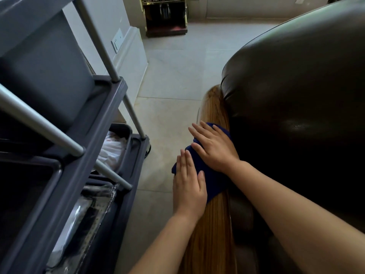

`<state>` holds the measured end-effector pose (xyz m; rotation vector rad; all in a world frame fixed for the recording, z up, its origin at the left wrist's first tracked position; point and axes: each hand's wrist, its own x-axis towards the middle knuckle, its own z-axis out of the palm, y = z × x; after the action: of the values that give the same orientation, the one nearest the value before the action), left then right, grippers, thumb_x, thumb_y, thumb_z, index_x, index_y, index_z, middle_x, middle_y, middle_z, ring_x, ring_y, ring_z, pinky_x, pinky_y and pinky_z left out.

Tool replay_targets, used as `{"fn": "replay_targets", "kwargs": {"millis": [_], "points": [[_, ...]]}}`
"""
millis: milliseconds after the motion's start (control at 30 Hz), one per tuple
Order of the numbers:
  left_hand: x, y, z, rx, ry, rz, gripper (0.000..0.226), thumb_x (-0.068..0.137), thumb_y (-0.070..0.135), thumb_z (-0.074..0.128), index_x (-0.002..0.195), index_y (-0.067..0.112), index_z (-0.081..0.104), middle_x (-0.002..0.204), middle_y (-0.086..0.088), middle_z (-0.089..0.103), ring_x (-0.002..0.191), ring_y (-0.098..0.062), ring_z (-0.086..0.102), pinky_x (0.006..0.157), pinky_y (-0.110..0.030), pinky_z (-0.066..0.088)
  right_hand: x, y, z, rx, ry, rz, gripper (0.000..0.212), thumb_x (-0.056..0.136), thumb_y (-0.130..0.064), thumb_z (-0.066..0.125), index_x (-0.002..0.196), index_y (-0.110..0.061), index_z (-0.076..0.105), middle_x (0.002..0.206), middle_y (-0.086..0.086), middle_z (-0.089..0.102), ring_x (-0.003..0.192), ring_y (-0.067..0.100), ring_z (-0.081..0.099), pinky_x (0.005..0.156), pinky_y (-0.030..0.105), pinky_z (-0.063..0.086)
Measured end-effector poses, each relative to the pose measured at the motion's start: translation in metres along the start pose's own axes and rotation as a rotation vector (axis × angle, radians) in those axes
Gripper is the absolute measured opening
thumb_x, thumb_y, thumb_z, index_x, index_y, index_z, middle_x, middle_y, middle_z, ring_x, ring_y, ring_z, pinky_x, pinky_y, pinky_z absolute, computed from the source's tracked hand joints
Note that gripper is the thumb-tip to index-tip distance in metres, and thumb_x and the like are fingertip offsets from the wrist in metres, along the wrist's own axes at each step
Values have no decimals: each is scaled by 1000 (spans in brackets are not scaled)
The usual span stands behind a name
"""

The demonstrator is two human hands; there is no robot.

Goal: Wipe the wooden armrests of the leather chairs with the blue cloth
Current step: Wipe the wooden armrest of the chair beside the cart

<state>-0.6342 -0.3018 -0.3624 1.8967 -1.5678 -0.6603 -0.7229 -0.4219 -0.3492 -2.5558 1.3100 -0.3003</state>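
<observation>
Head view, cloth: the blue cloth point(211, 175) lies bunched on the wooden armrest point(212, 230), about halfway along its length, draped a little over the armrest's outer edge.
Head view, left hand: the left hand point(188, 186) lies flat on the near, outer part of the cloth, fingers straight and together, thumb out to the side; its grip is released, pressing rather than clasping.
Head view, right hand: the right hand point(214, 146) rests palm down on the far part of the cloth, fingers spread and nearly straight; its grip is also released.
Head view, chair: the dark leather chair point(296, 95) runs along the inner side of the armrest, its padded back bulging above it.
Head view, surroundings: a grey cleaning cart point(65, 123) stands on the pale tiled floor point(173, 80), near the armrest, with wrapped items on its lower shelves.
</observation>
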Motion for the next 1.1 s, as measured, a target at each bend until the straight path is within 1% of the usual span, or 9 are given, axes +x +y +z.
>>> {"fn": "replay_targets", "kwargs": {"millis": [300, 500, 600, 667, 767, 833, 933, 1033, 1100], "points": [[-37, -5, -6, 138, -26, -11, 59, 97, 36, 20, 138, 27, -22, 149, 11, -20, 140, -5, -15, 115, -28, 2, -24, -16, 10, 41, 2, 15, 56, 96, -48, 14, 147, -26, 9, 158, -5, 12, 144, 7, 1, 116, 29, -2], [-77, -3, -4, 261, -28, -43, 62, 96, 39, 19, 140, 22, -22, 151, 3, -21, 142, -13, -16, 114, -28, -2, -59, -31, 15, 83, 13, 57, 58, 95, -50, 14, 147, -26, 4, 158, -6, 5, 141, 3, -6, 116, 28, -2], [-96, -8, -8, 319, -59, -49, 63, 93, 42, 14, 140, 22, -24, 152, 2, -24, 141, -13, -18, 113, -27, -4, -78, -44, 16, 129, -20, 59, 60, 95, -50, 17, 147, -25, 2, 156, -7, -2, 141, 3, -7, 117, 28, 0], [-105, -9, -15, 277, -93, -63, 64, 94, 43, 18, 139, 27, -25, 151, 6, -25, 141, -10, -18, 115, -28, -2, -86, -47, 6, 230, -93, 39, 63, 95, -47, 27, 147, -24, 2, 158, -5, 0, 142, 4, -4, 117, 29, 5], [-103, -8, -34, 220, -88, -40, 60, 95, 41, 28, 141, 29, -9, 155, 9, -5, 139, -2, -11, 117, -32, 4, -102, -29, -22, 365, -64, 76, 74, 88, -34, 53, 147, -21, 11, 155, -2, 22, 141, 11, 19, 110, 22, 15], [-97, -5, -42, 189, -68, 8, 58, 96, 34, 35, 144, 25, 6, 156, 7, 9, 138, 0, -3, 116, -29, 7, -119, -14, -34, 279, -113, 20, 79, 84, -30, 62, 147, -23, 15, 155, -2, 23, 142, 10, 13, 110, 22, 10], [-89, 2, -44, 123, -105, 0, 60, 94, 28, 44, 145, 21, 14, 156, 4, 14, 141, -4, 7, 111, -19, 8, -130, -13, -33, 206, -212, -11, 79, 84, -32, 64, 146, -28, 16, 156, -5, 19, 138, 1, 5, 110, 22, 8], [-83, 2, -42, 56, -96, -62, 64, 90, 24, 54, 145, 19, 20, 155, 2, 19, 141, -11, 18, 110, -19, 14, -126, -20, -25, 215, -193, 29, 72, 85, -29, 63, 145, -27, 22, 154, -3, 27, 141, 10, 18, 111, 24, 14], [-82, 0, -42, 18, -46, -84, 62, 86, 20, 61, 141, 17, 33, 150, -1, 33, 138, -14, 28, 111, -23, 21, -127, -24, -23, 222, -140, 62, 67, 85, -26, 63, 143, -26, 30, 150, -2, 35, 140, 13, 27, 111, 25, 18]]}}
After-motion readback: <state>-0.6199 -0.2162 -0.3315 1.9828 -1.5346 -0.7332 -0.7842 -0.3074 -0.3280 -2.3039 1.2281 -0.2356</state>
